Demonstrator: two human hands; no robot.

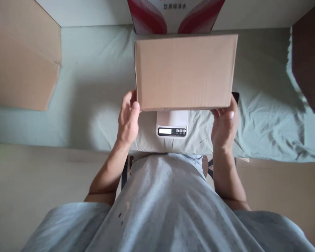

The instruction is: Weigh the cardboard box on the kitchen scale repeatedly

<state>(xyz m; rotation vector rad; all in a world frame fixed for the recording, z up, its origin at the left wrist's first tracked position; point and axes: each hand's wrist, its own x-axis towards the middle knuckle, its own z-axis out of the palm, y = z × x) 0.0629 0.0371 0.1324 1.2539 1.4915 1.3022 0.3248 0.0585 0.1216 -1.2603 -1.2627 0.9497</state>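
Observation:
A brown cardboard box [185, 73] is held between my two hands over the table. My left hand [128, 119] grips its near left corner, thumb up against the edge and fingers partly hidden behind the side. At the near right corner my right hand [225, 122] holds the box, its fingers partly under the bottom edge. Below the box shows the front of a white kitchen scale [172, 132] with a lit display and several round buttons; the box hides the scale's rear part. Whether the box touches the scale cannot be seen.
A pale green cloth [99, 63] covers the table. Large cardboard [21, 56] stands at the left, a dark brown box [309, 59] at the right. Behind is a red and white printed carton [173, 15]. A small black object [235, 97] shows by my right hand.

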